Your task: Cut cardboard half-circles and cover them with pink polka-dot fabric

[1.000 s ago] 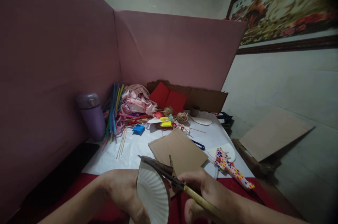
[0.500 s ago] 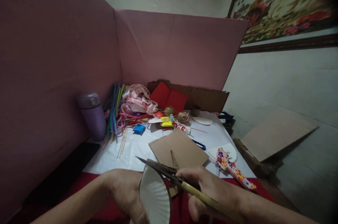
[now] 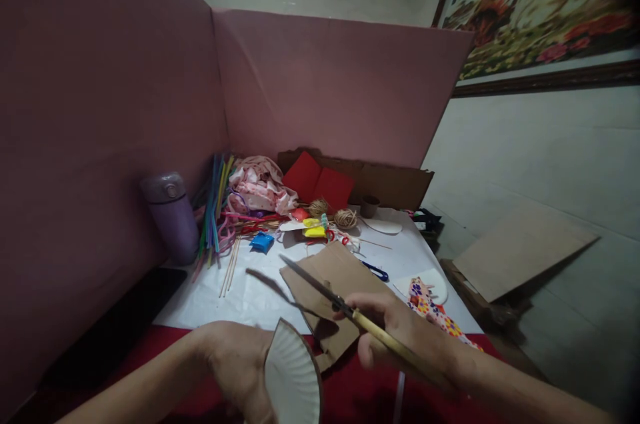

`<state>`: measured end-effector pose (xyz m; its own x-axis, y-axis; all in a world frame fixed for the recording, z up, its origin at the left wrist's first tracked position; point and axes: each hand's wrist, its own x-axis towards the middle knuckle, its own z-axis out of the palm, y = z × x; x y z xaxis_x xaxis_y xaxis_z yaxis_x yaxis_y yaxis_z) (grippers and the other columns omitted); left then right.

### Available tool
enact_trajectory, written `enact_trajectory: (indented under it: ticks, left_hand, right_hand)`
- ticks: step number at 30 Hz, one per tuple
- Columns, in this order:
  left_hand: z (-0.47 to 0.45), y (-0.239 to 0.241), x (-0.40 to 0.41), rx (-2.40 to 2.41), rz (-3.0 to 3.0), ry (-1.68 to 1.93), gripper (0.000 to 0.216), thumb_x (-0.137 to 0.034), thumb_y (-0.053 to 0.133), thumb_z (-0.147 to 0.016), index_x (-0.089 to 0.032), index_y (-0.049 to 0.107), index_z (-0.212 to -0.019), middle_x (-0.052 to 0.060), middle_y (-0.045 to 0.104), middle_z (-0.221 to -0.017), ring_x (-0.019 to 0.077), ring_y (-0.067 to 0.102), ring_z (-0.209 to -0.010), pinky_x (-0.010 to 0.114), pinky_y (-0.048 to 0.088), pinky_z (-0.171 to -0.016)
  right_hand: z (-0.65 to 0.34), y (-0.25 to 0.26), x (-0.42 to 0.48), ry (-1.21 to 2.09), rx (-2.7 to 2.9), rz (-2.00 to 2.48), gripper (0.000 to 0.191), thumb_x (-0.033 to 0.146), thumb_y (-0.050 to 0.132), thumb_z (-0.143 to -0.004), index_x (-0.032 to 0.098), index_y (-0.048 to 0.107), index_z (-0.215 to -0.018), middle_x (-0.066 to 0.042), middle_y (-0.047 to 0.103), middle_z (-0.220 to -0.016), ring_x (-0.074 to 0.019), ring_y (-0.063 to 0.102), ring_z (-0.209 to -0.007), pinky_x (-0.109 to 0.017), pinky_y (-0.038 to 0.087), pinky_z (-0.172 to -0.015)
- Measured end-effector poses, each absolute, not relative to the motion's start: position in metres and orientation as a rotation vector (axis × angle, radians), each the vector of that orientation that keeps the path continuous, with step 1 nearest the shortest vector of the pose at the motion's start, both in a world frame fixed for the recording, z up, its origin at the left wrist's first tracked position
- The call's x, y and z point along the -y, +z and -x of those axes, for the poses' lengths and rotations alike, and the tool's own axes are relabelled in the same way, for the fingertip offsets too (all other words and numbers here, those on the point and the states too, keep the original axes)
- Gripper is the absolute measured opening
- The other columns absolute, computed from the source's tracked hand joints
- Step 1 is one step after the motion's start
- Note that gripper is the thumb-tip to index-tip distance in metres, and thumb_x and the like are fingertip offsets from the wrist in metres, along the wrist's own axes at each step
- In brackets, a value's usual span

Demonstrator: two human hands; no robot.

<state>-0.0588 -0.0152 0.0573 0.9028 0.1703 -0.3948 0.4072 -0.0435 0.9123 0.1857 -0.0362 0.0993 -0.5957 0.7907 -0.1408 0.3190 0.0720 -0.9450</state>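
A white fluted piece of paper plate (image 3: 294, 374) with a thin brown edge is held upright by my left hand (image 3: 243, 371), whose fingertips are partly hidden behind it. My right hand (image 3: 395, 331) is closed round the yellowish handles of a pair of scissors (image 3: 320, 286). Its dark blades are spread apart, pointing left, above and beyond the top of the plate piece. Behind the blades lies a brown cardboard sheet (image 3: 350, 281) with a cut-out near edge, partly hidden by the scissors and my right hand.
A purple bottle (image 3: 173, 217) stands at the left. Farther back are pipe cleaners (image 3: 215, 204), bunched pink cloth (image 3: 263, 184), a blue packet (image 3: 262, 242), twine balls (image 3: 345, 218) and red paper (image 3: 320, 184). A blue cutter (image 3: 376, 271) and a flowered figure (image 3: 433, 309) lie to the right.
The scissors have moved up off the plate piece's top edge, and their blades have spread wide. My left hand keeps hold of the plate piece in nearly the same place.
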Motion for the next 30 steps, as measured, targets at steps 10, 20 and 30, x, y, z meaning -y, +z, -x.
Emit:
enact_trajectory:
  ticks: [10, 20, 30]
  left_hand:
    - [0.038, 0.061, -0.036, -0.791, -1.443, 0.773, 0.023, -0.037, 0.061, -0.074, -0.015, 0.067, -0.073, 0.000, 0.060, -0.054, 0.0098, 0.048, -0.041, 0.020, 0.029, -0.036]
    - [0.010, 0.060, -0.047, -0.768, -1.385, 0.972, 0.032, -0.037, 0.074, -0.067, -0.013, 0.071, -0.087, 0.003, 0.067, -0.068, 0.0110, 0.054, -0.052, 0.021, 0.038, -0.045]
    - [0.006, 0.047, -0.038, -0.750, -1.257, 1.259, 0.028, -0.038, 0.064, -0.078, -0.013, 0.071, -0.085, 0.005, 0.068, -0.072, 0.0150, 0.058, -0.065, 0.027, 0.046, -0.065]
  right_hand:
    - [-0.166, 0.053, -0.016, 1.257, 1.637, 0.806, 0.047, 0.040, 0.076, -0.067, 0.022, 0.052, -0.103, 0.001, 0.055, -0.083, -0.0149, 0.054, -0.072, -0.026, 0.044, -0.066]
    - [-0.179, 0.037, -0.028, 1.174, 1.500, 0.877, 0.044, 0.025, 0.072, -0.071, 0.022, 0.048, -0.108, 0.004, 0.061, -0.078, -0.0127, 0.055, -0.068, -0.023, 0.043, -0.064]
    - [-0.181, 0.031, -0.017, 1.151, 1.502, 0.920, 0.043, 0.032, 0.072, -0.069, 0.021, 0.049, -0.104, -0.001, 0.063, -0.088, -0.0179, 0.058, -0.080, -0.026, 0.045, -0.071]
